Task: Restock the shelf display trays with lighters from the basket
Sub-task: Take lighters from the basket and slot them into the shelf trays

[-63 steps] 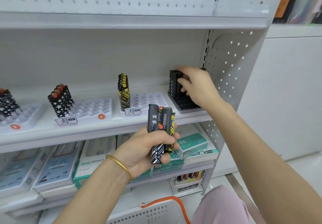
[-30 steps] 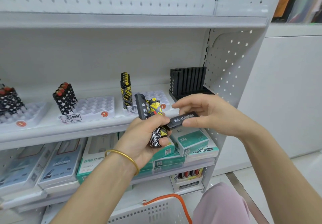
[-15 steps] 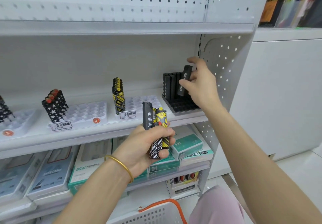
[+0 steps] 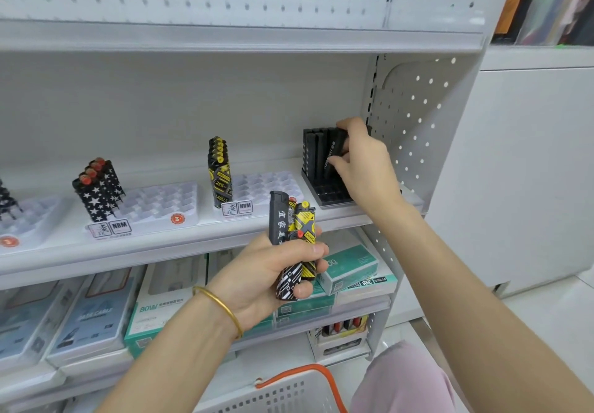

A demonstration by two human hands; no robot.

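- Head view: my right hand (image 4: 363,162) grips one black lighter (image 4: 334,155) in the black tray (image 4: 324,192).
- My left hand (image 4: 273,271) clenches three lighters (image 4: 294,236).

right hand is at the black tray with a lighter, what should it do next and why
Probably push the black lighter straight down until it seats, then let go. The right hand holds it slightly tilted at the black tray, beside the black ones already standing there, and it does not look fully settled. The left hand holds more lighters waiting to be placed.
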